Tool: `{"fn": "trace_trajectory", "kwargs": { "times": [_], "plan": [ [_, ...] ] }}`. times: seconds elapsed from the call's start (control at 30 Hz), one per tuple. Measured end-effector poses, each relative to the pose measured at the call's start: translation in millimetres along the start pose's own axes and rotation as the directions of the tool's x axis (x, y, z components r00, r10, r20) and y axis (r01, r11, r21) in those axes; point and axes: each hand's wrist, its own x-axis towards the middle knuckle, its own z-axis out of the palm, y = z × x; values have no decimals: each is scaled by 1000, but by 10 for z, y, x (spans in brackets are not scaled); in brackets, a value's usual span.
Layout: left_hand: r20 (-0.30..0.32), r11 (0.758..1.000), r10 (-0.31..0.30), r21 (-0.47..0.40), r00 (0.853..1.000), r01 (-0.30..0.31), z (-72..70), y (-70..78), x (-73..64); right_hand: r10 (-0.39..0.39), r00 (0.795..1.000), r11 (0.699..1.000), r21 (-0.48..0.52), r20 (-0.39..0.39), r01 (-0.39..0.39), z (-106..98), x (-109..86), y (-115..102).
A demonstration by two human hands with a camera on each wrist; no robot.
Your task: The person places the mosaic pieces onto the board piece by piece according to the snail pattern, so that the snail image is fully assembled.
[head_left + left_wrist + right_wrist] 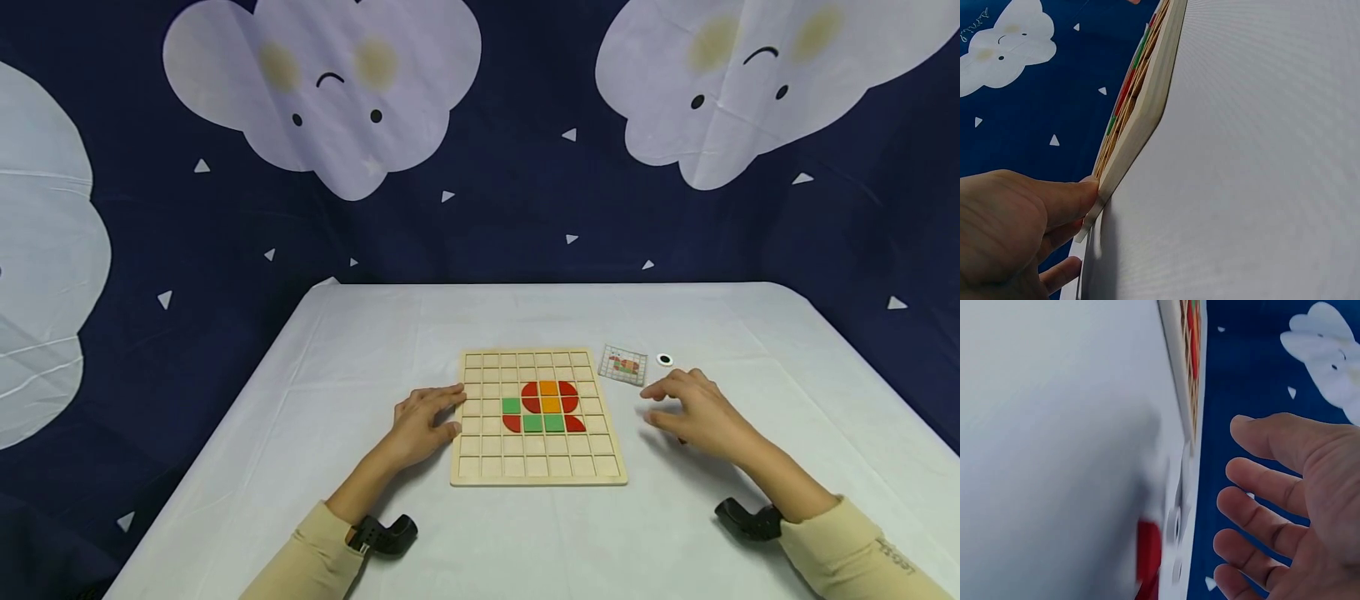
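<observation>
My left hand (423,427) touches the left edge of a wooden grid board (480,468) with its thumb and fingers. In the left wrist view the thumb (1066,199) lies straight against the board's rim (1147,106). Red, orange and green pieces (532,423) sit in the board's middle cells. My right hand (697,414) hovers right of the board, fingers loosely bent and apart, holding nothing. Red pieces (1149,550) lie on the table near it, mostly hidden by the hand in the head view. A white disc with a black dot (664,360) lies beyond its fingers.
A small pattern card (623,365) lies by the board's upper right corner, showing a coloured figure on a grid. White cloth covers the table (375,333). Behind it hangs a dark blue curtain (510,233) printed with clouds.
</observation>
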Motion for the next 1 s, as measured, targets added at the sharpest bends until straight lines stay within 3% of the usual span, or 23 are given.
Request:
{"fn": "trace_trajectory", "kwargs": {
  "times": [0.23,0.6,1.0],
  "plan": [
    [2,1000,7,13,1000,-7,-5,10,2,88,996,996,-24,-16,-89,-77,-178,204],
    [11,1000,12,13,1000,-12,-9,-3,-2,72,991,990,-110,-114,-85,-106,-411,474],
    [13,1000,11,7,1000,-11,-8,-1,-2,139,988,982,-123,-61,-146,-100,-468,526]
  ]
}}
